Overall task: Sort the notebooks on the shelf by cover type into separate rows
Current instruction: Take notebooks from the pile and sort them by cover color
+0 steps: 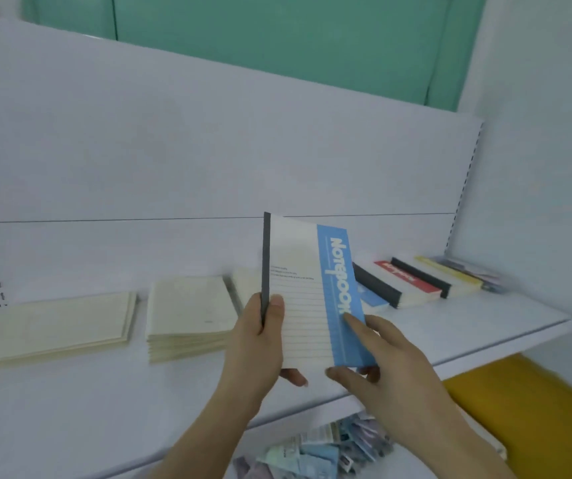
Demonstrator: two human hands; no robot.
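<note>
I hold a notebook upright above the white shelf; it has a lined white cover, a blue "Notebook" band and a dark spine. My left hand grips its spine edge, thumb on the cover. My right hand holds the lower blue edge, index finger lying on the band. Plain cream notebooks lie flat on the left in a low stack, a thicker stack and another partly hidden behind the held one. On the right lie a blue-banded notebook, a red-banded notebook and a yellow-banded notebook.
The white back panel rises behind the shelf, and a white wall closes the right end. Several small packets lie on a lower shelf beneath my arms. A yellow surface shows at lower right.
</note>
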